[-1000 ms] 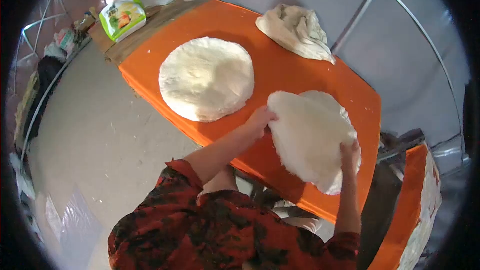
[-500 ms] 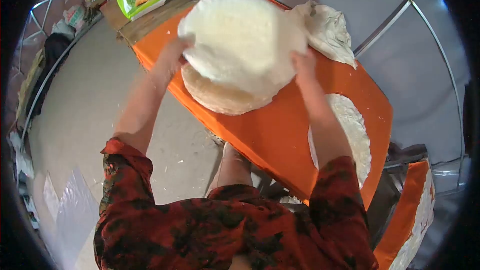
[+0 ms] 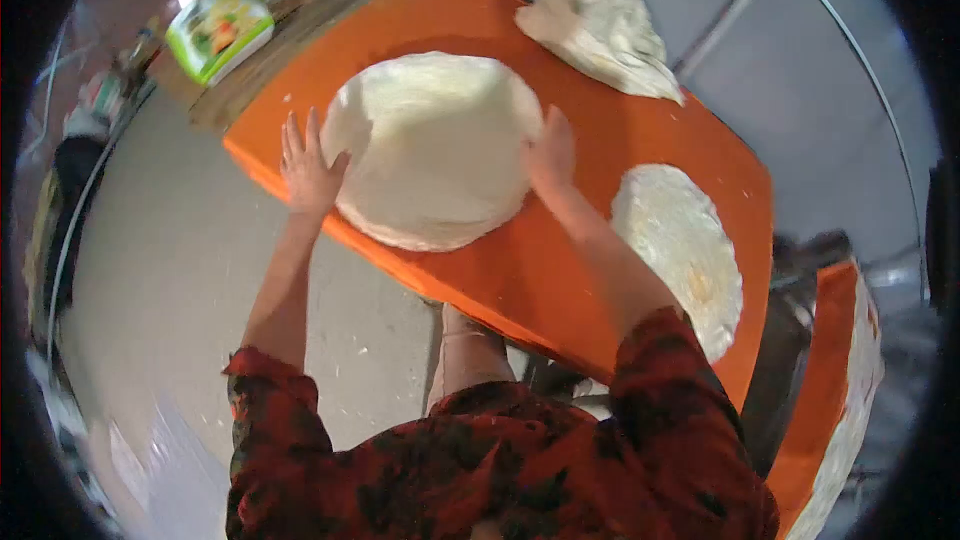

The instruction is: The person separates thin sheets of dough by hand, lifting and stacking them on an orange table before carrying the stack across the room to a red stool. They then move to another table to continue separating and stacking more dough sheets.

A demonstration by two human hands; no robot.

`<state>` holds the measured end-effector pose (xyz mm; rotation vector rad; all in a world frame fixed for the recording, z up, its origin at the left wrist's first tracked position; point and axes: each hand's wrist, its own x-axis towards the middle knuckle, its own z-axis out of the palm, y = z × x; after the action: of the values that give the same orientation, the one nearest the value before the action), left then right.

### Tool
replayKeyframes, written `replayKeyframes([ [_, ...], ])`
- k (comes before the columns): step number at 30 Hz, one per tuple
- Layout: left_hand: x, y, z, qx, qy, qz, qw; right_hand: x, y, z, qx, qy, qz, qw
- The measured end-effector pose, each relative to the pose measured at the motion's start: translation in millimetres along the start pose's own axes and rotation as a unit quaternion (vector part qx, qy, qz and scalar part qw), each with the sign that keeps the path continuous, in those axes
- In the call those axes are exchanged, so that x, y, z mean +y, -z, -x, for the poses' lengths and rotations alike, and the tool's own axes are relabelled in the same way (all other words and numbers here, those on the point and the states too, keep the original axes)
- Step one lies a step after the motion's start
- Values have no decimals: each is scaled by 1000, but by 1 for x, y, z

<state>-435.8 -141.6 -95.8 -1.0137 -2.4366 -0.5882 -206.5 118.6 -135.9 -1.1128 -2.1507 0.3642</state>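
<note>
A thick stack of round white flatbreads lies on the orange table. My left hand rests flat with spread fingers against the stack's left edge. On the opposite side, my right hand touches the stack's right edge, fingers open. Neither hand grips anything. A second, thinner round of flatbreads lies to the right on the same table.
A crumpled cream cloth sits at the table's far end. A green packet lies on a wooden board beyond the table's left corner. Another orange surface with white dough stands at lower right. Bare concrete floor spreads to the left.
Both hands lifted a round flatbread from the right pile, carried it left and laid it on the left stack. They have let go and now rest at the stack's sides.
</note>
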Motion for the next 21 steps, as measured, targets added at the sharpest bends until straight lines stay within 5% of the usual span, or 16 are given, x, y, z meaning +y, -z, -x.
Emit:
replayKeyframes([
  [1, -11, -13, -4, -38, -65, 23, 997, 4, -1, 7, 19, 58, 14, 998],
  [2, -33, -42, 0, -138, -67, 48, 987, -24, 24, 15, -142, -60, -45, 987],
  [3, -58, -81, 4, -240, -80, 72, 965, -19, 11, 23, -223, -62, -52, 972],
  [4, -77, -110, 10, -240, -131, 178, 945, 24, -49, 31, -174, 20, -111, 978],
  [5, -93, -136, 6, -272, -59, 276, 920, 25, -45, 24, -220, -9, -90, 971],
  [7, -111, -148, -2, -205, -184, 139, 951, 31, -13, 22, -168, -34, -192, 966],
  [8, -107, -141, -5, -227, -132, 129, 956, 8, 34, 33, -143, -70, -245, 956],
  [11, -29, -53, 2, -23, -126, -11, 992, 33, 108, 89, -68, -67, -255, 962],
  [13, 20, -39, 27, -8, -120, 218, 969, 116, 126, 150, 7, 94, -99, 991],
  [14, 50, -31, 42, 4, -107, 326, 939, 144, 155, 179, 40, 86, -56, 994],
  [15, 89, -37, 74, -105, 24, 487, 867, 172, 183, 202, 61, 71, -42, 995],
  [17, 189, -15, 141, -313, 12, 559, 768, 217, 229, 243, 65, 40, 65, 995],
  [19, 279, -10, 197, -447, 64, 638, 624, 222, 255, 274, -41, -11, 133, 990],
  [21, 344, -38, 219, -507, 128, 614, 591, 222, 268, 294, -124, -32, 157, 979],
])
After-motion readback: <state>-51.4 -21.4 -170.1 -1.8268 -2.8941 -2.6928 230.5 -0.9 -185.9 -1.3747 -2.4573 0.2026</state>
